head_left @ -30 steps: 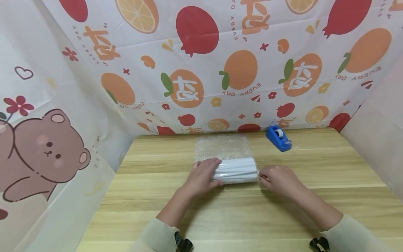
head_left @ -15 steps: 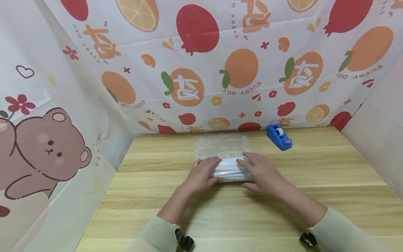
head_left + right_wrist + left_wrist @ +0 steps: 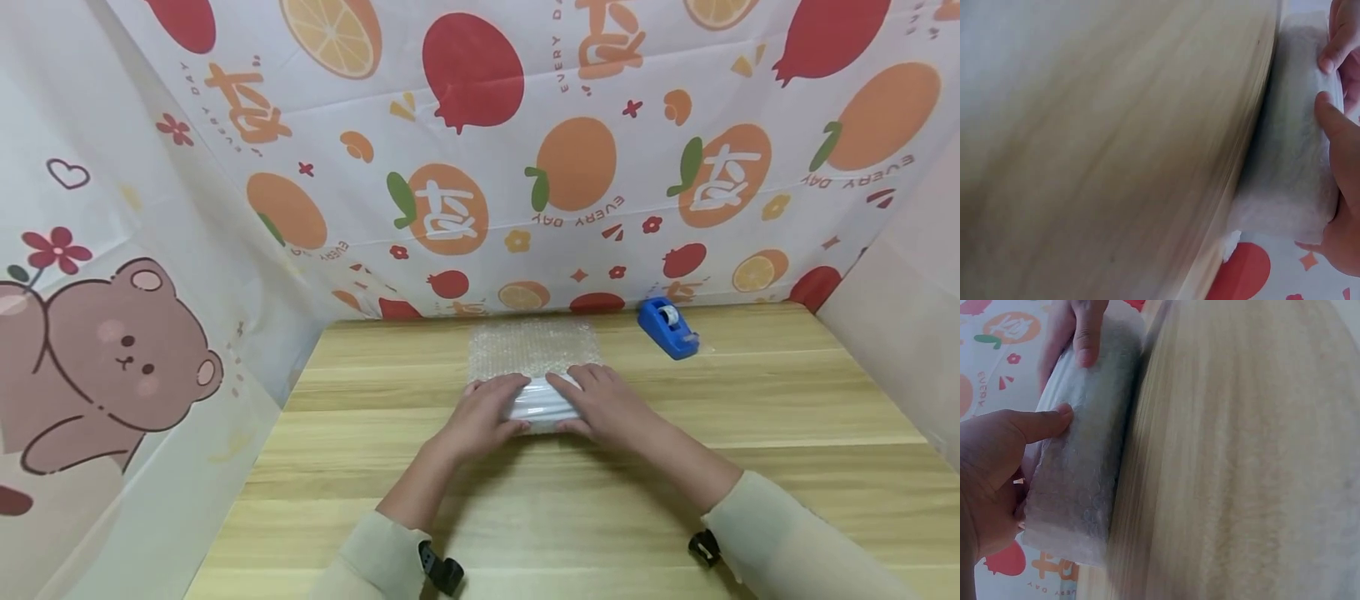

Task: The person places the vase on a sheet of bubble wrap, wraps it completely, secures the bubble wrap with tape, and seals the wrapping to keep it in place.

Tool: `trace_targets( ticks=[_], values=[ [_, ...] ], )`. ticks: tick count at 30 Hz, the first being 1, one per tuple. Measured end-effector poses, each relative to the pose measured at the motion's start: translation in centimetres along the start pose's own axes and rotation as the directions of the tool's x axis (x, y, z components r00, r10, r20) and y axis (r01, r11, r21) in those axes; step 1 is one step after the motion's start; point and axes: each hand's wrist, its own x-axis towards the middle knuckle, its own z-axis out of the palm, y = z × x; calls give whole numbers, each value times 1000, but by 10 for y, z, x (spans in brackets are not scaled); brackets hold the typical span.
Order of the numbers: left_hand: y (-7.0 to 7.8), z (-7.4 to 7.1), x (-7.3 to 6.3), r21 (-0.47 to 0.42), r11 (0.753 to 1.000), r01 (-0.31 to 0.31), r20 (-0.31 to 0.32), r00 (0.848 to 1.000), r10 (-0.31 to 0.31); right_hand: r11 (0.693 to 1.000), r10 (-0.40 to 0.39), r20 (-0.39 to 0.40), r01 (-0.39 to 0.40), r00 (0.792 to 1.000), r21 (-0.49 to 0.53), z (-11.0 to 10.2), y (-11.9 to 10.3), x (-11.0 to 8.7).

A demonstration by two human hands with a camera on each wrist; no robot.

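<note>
A glossy white packet (image 3: 542,402) lies on the table, its near side wrapped in bubble wrap (image 3: 1088,469). The flat rest of that bubble wrap sheet (image 3: 532,346) stretches away behind it. My left hand (image 3: 486,417) grips the packet's left part, fingers over the top and thumb on the near side. From the right, my right hand (image 3: 609,408) holds it the same way, its thumb (image 3: 1334,119) pressed on the wrap. Only a short stretch of white shows between the hands in the head view. The fingertips behind the packet are hidden in the wrist views.
A blue tape dispenser (image 3: 666,329) stands at the back right of the wooden table (image 3: 360,467). Behind the table hangs a fruit-print cloth (image 3: 510,175), and a bear-print cloth (image 3: 127,358) covers the left side. Black wrist straps sit at both sleeves.
My right hand has moved from beside the packet's right end onto the packet, then a little farther left toward my left hand. The left hand has stayed in place on it.
</note>
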Motion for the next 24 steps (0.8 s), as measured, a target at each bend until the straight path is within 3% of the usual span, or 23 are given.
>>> trace_targets(
  ticks=[19,24],
  values=[
    [-2,-12,7,-66,997,37,133,991,-28,998,9,69,-13,998,57,0,8,0],
    [-2,-15,7,-61,998,26,144,989,-17,999,-5,58,3,998,48,0,10,0]
  ],
)
